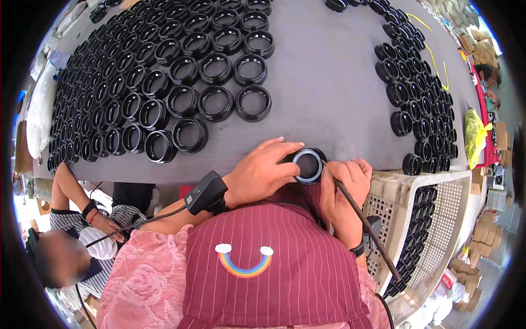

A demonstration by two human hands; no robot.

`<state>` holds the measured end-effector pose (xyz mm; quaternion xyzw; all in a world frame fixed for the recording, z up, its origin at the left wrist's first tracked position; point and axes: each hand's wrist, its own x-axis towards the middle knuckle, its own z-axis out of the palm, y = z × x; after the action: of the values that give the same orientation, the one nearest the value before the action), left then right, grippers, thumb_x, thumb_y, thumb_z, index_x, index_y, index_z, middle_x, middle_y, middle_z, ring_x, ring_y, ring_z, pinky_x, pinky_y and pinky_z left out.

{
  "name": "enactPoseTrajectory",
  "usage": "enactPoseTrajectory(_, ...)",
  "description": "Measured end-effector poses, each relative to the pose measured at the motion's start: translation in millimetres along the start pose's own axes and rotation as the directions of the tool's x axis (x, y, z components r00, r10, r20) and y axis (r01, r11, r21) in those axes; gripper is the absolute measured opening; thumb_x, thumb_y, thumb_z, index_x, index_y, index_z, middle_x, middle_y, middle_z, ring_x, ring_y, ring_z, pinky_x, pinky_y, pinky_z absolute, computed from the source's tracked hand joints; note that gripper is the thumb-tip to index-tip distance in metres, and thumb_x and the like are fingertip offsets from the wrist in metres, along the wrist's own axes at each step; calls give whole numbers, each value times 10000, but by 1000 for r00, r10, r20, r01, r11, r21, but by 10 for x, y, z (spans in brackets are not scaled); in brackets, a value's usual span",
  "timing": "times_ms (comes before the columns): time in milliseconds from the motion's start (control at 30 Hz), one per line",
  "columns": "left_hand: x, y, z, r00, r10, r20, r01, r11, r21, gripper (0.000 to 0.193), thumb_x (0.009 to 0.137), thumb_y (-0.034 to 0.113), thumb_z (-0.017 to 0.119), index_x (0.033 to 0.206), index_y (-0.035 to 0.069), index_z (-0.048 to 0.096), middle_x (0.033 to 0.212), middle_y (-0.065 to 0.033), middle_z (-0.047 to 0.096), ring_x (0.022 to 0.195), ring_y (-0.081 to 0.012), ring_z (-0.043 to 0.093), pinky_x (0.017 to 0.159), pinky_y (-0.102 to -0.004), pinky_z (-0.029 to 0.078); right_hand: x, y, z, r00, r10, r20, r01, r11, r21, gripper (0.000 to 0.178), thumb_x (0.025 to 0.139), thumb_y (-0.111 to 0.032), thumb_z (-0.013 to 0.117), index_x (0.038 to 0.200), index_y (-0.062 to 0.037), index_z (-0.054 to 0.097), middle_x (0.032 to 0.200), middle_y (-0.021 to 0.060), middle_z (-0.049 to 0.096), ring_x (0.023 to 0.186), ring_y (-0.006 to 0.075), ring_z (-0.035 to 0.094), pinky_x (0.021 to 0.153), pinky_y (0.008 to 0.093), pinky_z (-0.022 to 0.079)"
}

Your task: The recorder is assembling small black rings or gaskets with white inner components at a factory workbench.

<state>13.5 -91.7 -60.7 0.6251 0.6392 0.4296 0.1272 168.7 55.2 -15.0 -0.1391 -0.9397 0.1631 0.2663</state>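
Between thumb and index finger, my left hand grips a black ring-shaped part at the table's near edge. A pale grey band lines its opening, which faces up. My right hand is closed around a thin dark rod. The rod's upper tip is at the ring's right side, and its long end slants down past my right wrist. My right fingertips are close against the ring; whether they touch it I cannot tell.
Rows of similar black rings cover the table's left side, and more rings stand on the right. A pale perforated crate at my right holds several. A yellow bag lies beyond it. Another person is at the lower left.
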Motion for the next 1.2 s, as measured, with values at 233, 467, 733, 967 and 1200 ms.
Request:
enactPoseTrajectory(233,-15,-2,29,1000,21,-23,-21,1000,2,211,782,67,732,980,67,661,1314,-195,576,1210,-367,555,1078,-519,403,-310,170,178,816,576,55,-474,612,633,98,893,-38,564,822,-37,632,786,74,666,703,205,569,809,368,416)
enactPoseTrajectory(467,-39,-13,44,999,22,-46,-20,999,29,196,787,80,730,971,77,662,1312,-187,579,1202,-361,559,1079,-509,405,-92,-40,25,995,-41,-93,40,999,-9,100,797,-58,683,869,-101,629,794,37,641,755,237,606,837,414,395)
enactPoseTrajectory(733,-50,-26,56,996,32,-87,-32,999,9,156,799,95,716,934,70,642,1296,-183,586,1178,-351,572,1075,-509,416,-59,-59,-5,999,-9,52,13,997,-70,74,824,-61,674,870,-96,627,799,47,649,744,242,623,847,410,399)
enactPoseTrajectory(967,-37,-55,84,996,41,-84,-42,999,-12,184,784,78,728,951,66,652,1306,-188,579,1180,-352,574,1065,-514,418,-216,45,147,969,229,-98,-198,948,250,47,889,-35,611,866,-76,614,830,69,659,715,255,593,832,401,397)
enactPoseTrajectory(1200,-55,-41,69,995,33,-98,-34,999,-6,191,788,77,722,967,75,657,1309,-188,578,1180,-357,574,1065,-511,419,-158,-122,9,999,7,-47,-2,995,103,63,866,-32,621,879,-94,627,813,51,670,709,247,597,823,397,386)
